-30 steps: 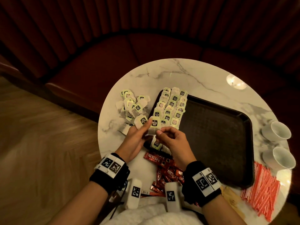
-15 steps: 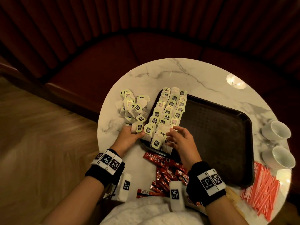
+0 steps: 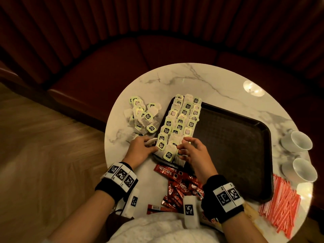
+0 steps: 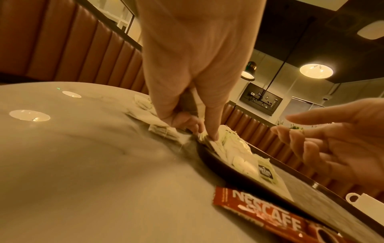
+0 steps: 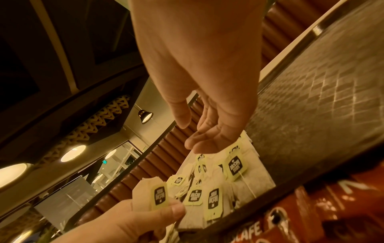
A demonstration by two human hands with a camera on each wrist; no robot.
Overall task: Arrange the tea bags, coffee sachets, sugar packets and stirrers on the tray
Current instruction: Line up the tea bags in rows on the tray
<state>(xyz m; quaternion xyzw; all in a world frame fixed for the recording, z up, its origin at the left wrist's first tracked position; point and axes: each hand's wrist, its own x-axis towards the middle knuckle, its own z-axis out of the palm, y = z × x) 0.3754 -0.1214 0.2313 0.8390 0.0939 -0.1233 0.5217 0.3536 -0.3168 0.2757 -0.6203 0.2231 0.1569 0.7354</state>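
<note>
1. Right now the step in hand looks like adding one more tea bag to the rows of tea bags lined along the left end of the tray.
2. That tea bag sits in the left hand, thumb pinching it by its paper tag, just at the tray's near left corner; the left wrist view shows the fingers curled down onto the bags at the rim.
3. Above the near end of the rows, the right hand hovers with fingers loosely spread and holds nothing.
4. To do this well, I would slide the bag into the gap at the near end, tag up and overlapping its neighbour like the rest, with the free hand steadying the row so it does not fan out.
5. Loose strings could snag and drag a neighbouring bag, so a low, flat placement seems safer than dropping it.
6. Beside the tray on the table, a heap of loose tea bags remains to be moved.
7. Nearer the person lie the coffee sachets, off the tray, and the stirrers lie past its right end.
8. Two white cups stand at the table's right edge; most of the tray is bare, so the task seems early.
</note>
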